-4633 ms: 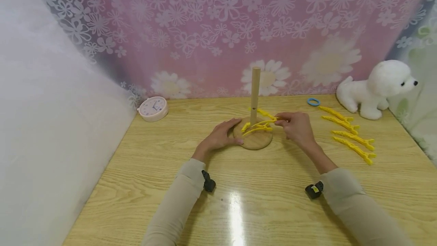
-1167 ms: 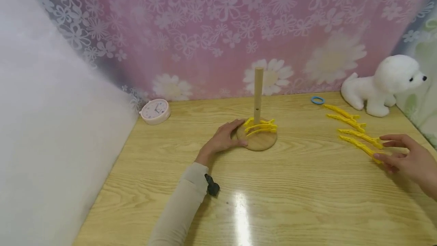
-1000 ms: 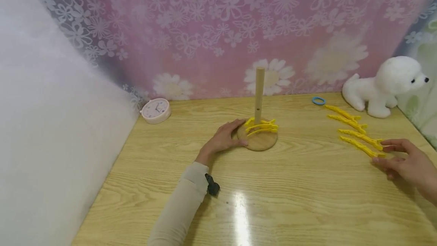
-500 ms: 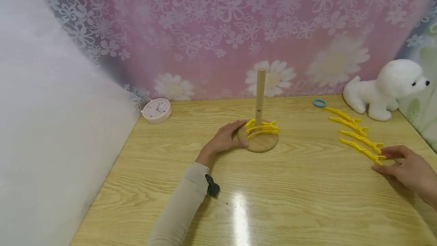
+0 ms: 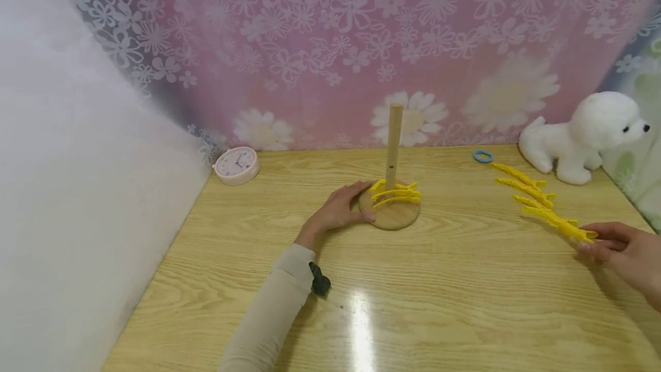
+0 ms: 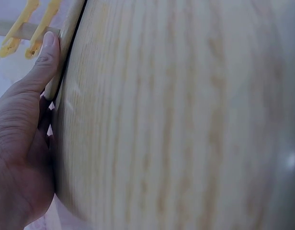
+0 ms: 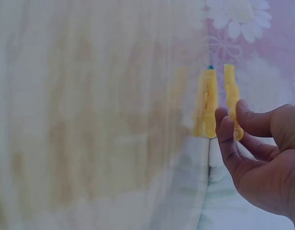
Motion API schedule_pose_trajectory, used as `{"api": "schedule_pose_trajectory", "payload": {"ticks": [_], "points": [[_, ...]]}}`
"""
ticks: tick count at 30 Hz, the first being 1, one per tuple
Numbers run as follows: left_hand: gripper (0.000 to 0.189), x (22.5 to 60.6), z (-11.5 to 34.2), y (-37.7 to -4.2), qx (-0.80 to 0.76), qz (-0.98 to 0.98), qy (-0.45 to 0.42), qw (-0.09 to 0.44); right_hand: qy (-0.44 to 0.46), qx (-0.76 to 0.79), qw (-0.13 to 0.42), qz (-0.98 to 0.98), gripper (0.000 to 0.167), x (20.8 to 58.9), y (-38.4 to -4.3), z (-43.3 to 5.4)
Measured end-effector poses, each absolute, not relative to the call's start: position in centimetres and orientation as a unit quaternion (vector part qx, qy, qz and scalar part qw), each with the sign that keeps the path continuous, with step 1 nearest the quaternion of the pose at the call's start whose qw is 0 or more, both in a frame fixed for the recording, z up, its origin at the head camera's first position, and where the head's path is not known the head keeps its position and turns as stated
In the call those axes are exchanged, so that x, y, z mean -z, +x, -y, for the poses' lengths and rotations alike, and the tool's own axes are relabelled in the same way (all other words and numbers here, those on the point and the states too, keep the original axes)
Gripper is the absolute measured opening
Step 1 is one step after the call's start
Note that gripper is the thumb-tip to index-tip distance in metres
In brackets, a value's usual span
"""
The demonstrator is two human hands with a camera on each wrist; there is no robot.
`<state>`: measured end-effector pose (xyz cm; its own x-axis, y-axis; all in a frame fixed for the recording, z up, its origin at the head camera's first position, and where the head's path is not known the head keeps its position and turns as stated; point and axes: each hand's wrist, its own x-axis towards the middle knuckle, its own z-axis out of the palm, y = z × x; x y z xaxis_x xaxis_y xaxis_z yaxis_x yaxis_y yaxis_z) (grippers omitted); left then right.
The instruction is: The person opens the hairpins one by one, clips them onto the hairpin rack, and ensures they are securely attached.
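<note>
A wooden stand point(image 5: 393, 142), an upright post on a round base point(image 5: 395, 220), is in the middle of the head view. My left hand point(image 5: 335, 210) holds the base at its left rim, thumb in front and fingers behind; in the left wrist view the thumb point(image 6: 44, 64) lies along the edge. Yellow hair clips point(image 5: 397, 194) are on the post, low down above the base. At the right, my right hand point(image 5: 627, 251) pinches the tail end of another yellow hair clip point(image 7: 230, 86), raised above the table with its toothed end pointing away to the left.
Three more yellow hair clips point(image 5: 525, 189) lie in a slanted row beyond the held one. A blue ring point(image 5: 483, 157) and a white toy dog point(image 5: 563, 142) are at the back right. A pink clock point(image 5: 237, 166) lies at the back left.
My right hand first was at the post with a clip, then went right to the row. It has now taken the nearest hair clip and raised it slightly. My left hand stays on the base.
</note>
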<state>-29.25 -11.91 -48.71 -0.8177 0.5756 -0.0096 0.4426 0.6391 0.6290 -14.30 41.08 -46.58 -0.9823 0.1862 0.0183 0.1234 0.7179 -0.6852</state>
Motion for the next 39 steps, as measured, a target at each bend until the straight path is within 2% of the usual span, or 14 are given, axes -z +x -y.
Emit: {"api": "schedule_pose_trajectory", "payload": {"ticks": [1,2,5,7,16,23,32,39], "points": [[0.093,48.7,11.9,-29.3,-0.316,-0.899,0.283,0.105,-0.074,-0.372,0.054,0.924,0.023,46.5,-14.3,-40.9],[0.093,48.7,11.9,-29.3,-0.316,-0.899,0.283,0.105,-0.066,-0.381,0.063,0.920,0.024,46.4,-14.3,-40.7],[0.093,48.7,11.9,-29.3,-0.319,-0.898,0.284,0.104,-0.045,-0.409,0.078,0.908,0.040,45.8,-14.5,-40.0],[0.093,48.7,11.9,-29.3,-0.321,-0.897,0.284,0.104,-0.041,-0.422,0.080,0.902,0.046,45.2,-14.7,-39.3],[0.093,48.6,12.0,-29.3,-0.322,-0.898,0.283,0.100,-0.019,-0.528,0.081,0.845,0.028,42.8,-16.7,-35.6],[0.092,48.5,11.9,-29.1,-0.325,-0.897,0.283,0.103,-0.015,-0.618,0.072,0.783,0.026,41.9,-18.3,-32.8],[0.093,48.3,11.9,-29.1,-0.328,-0.898,0.275,0.107,0.021,-0.763,0.100,0.638,0.024,41.9,-20.5,-29.1],[0.093,48.5,12.0,-29.2,-0.326,-0.899,0.274,0.107,-0.021,-0.774,0.093,0.626,0.023,41.5,-21.9,-25.9]]}}
